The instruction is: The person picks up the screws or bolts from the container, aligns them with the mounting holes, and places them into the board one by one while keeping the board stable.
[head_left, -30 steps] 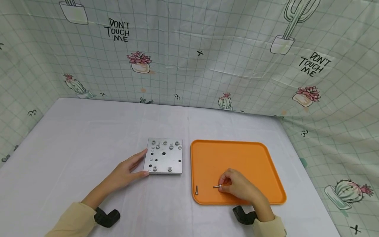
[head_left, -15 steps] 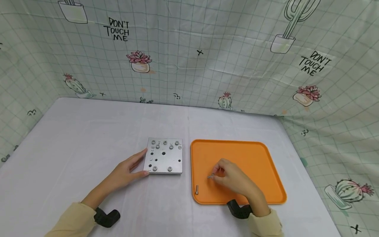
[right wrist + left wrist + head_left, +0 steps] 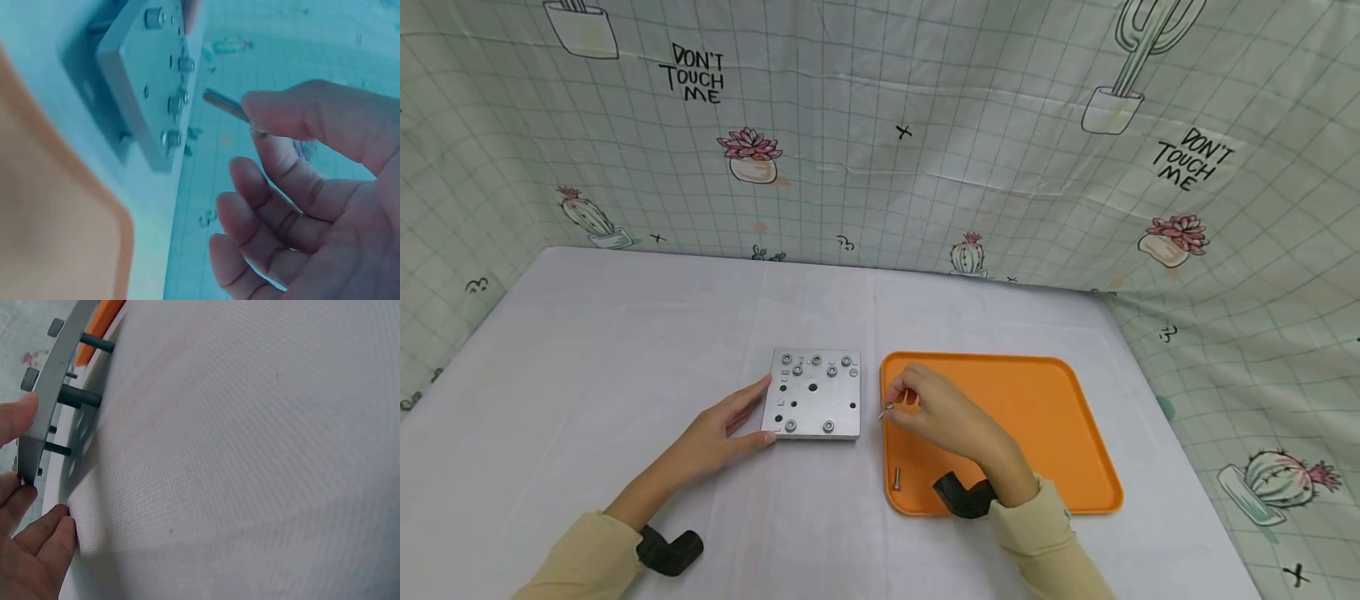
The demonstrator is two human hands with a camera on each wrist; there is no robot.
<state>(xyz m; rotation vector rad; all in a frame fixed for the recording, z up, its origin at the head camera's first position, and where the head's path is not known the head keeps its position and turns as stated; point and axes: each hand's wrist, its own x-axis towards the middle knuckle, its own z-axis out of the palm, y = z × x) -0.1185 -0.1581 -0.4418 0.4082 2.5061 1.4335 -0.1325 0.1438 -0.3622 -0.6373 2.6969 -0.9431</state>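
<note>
A silver metal plate (image 3: 823,404) with holes and several socket-head screws in it lies left of the orange tray (image 3: 1022,396). In the left wrist view, screw shanks (image 3: 80,395) stick out below the plate, which is raised over the tabletop. My left hand (image 3: 718,437) holds the plate at its near left corner, thumb on the front edge and a finger along the left side. Over the tray's left rim, my right hand (image 3: 943,412) pinches a screw (image 3: 226,105) between thumb and index finger, shank pointing toward the plate. The other fingers are loosely bent.
One more screw (image 3: 897,479) lies in the tray's near left corner. Each wrist carries a black mount (image 3: 670,552). White cloth (image 3: 647,333) covers the table, and a printed curtain (image 3: 865,183) hangs behind it.
My right hand has moved left and away from me, from the tray's near part to its left rim, carrying the screw. My left hand and the plate have stayed put.
</note>
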